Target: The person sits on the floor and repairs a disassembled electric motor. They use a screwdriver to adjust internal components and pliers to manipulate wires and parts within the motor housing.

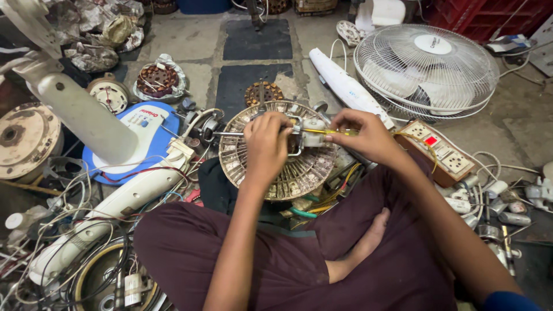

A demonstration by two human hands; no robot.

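Crowding both hands [314, 138], clutter rings the fan motor [302, 135] closely.

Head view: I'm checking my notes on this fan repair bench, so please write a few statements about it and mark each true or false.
1. The left hand grips a small fan motor over a round fan guard. True.
2. The right hand is on a yellow-handled tool at the motor. True.
3. The white fan head stands upright. False: it lies on the floor at upper right.
4. The socket board lies left of both hands. False: it lies to the right of them.
5. The person sits cross-legged. True.
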